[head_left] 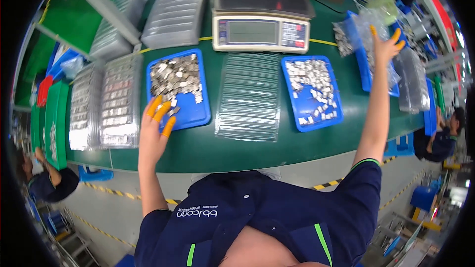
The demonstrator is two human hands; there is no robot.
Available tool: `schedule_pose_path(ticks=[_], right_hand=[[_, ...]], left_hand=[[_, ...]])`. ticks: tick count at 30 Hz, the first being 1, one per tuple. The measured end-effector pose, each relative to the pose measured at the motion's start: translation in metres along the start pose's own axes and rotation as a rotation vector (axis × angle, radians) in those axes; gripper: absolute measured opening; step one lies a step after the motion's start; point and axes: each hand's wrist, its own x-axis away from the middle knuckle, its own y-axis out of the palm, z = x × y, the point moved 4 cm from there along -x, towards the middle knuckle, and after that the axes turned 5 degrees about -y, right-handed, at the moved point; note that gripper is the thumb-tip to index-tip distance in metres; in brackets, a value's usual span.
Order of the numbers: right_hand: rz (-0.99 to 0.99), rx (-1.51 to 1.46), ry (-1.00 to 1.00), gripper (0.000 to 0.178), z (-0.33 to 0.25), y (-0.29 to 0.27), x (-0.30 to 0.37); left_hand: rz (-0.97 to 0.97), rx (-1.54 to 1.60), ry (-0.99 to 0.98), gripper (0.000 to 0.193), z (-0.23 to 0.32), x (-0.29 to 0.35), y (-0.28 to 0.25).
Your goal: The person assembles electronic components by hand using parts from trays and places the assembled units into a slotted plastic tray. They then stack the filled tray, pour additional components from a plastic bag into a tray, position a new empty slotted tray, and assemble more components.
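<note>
My left hand (pixel 154 131), with yellow finger covers, is at the near left corner of a blue tray (pixel 190 115). Its fingers are spread near small metal parts (pixel 177 75) heaped in the tray. Far to the right, my right hand (pixel 385 48) reaches out over a long blue bin (pixel 365 71) holding transparent plastic bags (pixel 372 20). Its covered fingertips are apart, with nothing visible gripped. Between the arms lies a ribbed transparent plastic blister tray (pixel 248 98). Beside it, a second blue tray (pixel 316 124) holds small white and silver parts (pixel 310 75).
A weighing scale (pixel 261 33) stands at the back middle. Stacked plastic trays (pixel 175 12) are behind on the left, and filled blister trays (pixel 120 101) lie nearer. A green bin (pixel 58 123) is at the far left. Two other people (pixel 49 180) sit at the left and right sides.
</note>
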Motion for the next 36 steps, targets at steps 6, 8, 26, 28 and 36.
schedule_pose_path(ticks=[6, 8, 26, 28, 36], right_hand=[[-0.434, -0.111, 0.166, 0.043, 0.066, 0.105, -0.057], [-0.252, 0.000, 0.059, 0.033, -0.005, 0.063, -0.050], [-0.891, -1.806, -0.107, 0.020, -0.332, -0.213, 0.136], [-1.078, -1.839, 0.101, 0.018, -0.341, -0.196, 0.181], [-1.140, -1.409, -0.433, 0.027, -0.361, -0.123, 0.266]], left_hand=[[0.067, 0.086, -0.196, 0.026, -0.006, 0.033, -0.028], [0.107, 0.137, -0.241, 0.025, -0.008, 0.042, -0.036], [-0.112, 2.135, -0.371, 0.063, 0.035, 0.036, 0.029], [0.078, 2.039, -0.302, 0.057, 0.022, 0.041, 0.024], [0.452, 1.407, -0.502, 0.053, -0.054, 0.069, 0.015]])
